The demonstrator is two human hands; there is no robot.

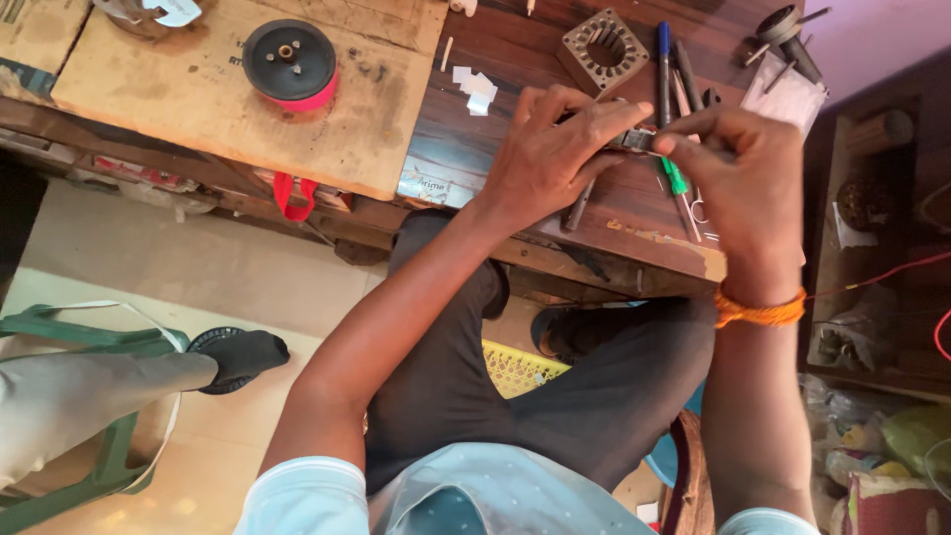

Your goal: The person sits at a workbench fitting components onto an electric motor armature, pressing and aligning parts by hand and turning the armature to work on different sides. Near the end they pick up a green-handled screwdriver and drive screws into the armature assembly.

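Note:
My left hand (pixel 551 157) and my right hand (pixel 745 176) meet over the dark wooden workbench (pixel 466 149), both pinching a small metal part (pixel 636 139) between their fingertips. An orange thread band (pixel 761 311) circles my right wrist. Just beyond the hands lies a round toothed metal stator core (pixel 604 48). Beside it lie a blue pen (pixel 664 69), a green-handled tool (pixel 676 178) and other thin tools. Small white paper slips (pixel 475 87) lie to the left of my left hand.
A brown board (pixel 218 109) on the left carries a black and red spool (pixel 290 63). Another person's leg and dark foot (pixel 238 357) rest by a green stool (pixel 59 332) at lower left. A yellow crate (pixel 515 367) sits under my knees. Clutter and red wires (pixel 892 272) fill the right.

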